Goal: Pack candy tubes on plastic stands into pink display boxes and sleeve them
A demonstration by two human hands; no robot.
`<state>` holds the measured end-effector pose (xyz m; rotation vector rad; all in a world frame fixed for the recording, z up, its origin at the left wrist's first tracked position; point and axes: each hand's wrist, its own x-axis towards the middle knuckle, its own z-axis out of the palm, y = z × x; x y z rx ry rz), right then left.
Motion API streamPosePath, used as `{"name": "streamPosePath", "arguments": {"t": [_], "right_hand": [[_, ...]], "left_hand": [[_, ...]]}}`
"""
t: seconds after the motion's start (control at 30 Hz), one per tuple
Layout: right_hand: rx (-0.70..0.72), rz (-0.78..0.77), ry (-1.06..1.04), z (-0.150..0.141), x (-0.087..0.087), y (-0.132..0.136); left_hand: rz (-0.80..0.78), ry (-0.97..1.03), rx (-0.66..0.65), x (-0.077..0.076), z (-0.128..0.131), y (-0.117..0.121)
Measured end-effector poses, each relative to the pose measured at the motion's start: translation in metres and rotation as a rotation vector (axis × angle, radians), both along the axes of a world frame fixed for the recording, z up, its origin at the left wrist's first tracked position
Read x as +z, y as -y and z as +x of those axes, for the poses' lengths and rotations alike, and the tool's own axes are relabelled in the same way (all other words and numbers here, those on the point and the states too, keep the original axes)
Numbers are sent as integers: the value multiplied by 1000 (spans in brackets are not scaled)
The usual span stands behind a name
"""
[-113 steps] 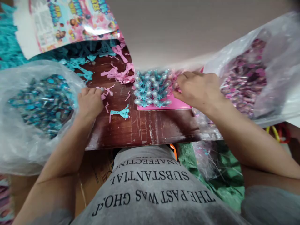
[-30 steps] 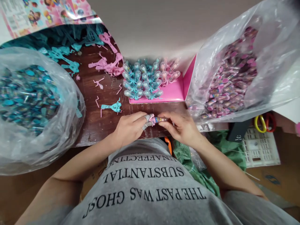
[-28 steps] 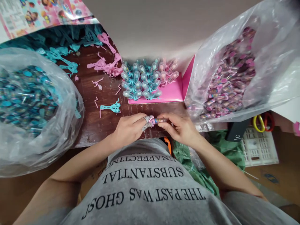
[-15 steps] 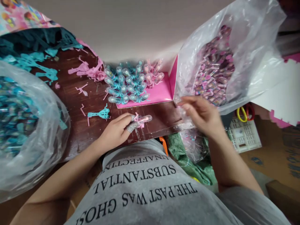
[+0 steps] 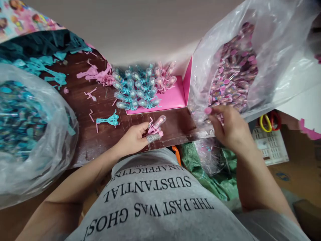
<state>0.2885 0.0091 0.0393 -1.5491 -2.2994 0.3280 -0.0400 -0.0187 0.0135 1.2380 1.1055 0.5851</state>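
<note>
Head view | left hand [image 5: 132, 139] pinches pink capsule toy [image 5: 156, 125] | right hand [image 5: 232, 129] – well apart – pinching pink cap [image 5: 208, 110]

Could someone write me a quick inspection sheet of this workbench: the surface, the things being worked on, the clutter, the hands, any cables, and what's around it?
Surface: dark wooden table, scratched, mostly covered.
Job's things: small clear capsule toy on a pink base, in the left hand; bag of pink capsule toys at right; pink tray holding rows of upright blue and pink capsule toys.
Clutter: bag of blue capsule toys at left; loose pink plastic offcuts and blue plastic offcuts.
Hands: left hand pinches the toy, one fingertip taped; right hand at the pink bag's mouth, fingers on a pink piece.
Cables: nothing seen.
Surroundings: white plastic crate, green plastic sheet, printed packaging card.
</note>
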Motion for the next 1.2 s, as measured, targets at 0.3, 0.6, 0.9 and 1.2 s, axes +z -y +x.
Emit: {"name": "streamPosePath", "arguments": {"t": [0.3,0.6,0.9,1.2], "right_hand": [[429,-232,-421,-72,9,23],[362,-394,-473,-78,3,26],[249,-634,-578,-82,3,27],[241,-573,-394,-76,13,15]], "left_hand": [[33,32,-63,17,11,4],[707,-353,-104,6,1,16],[780,-470,-151,11,-20,16],[425,-216,-80,17,-26,13]]}}
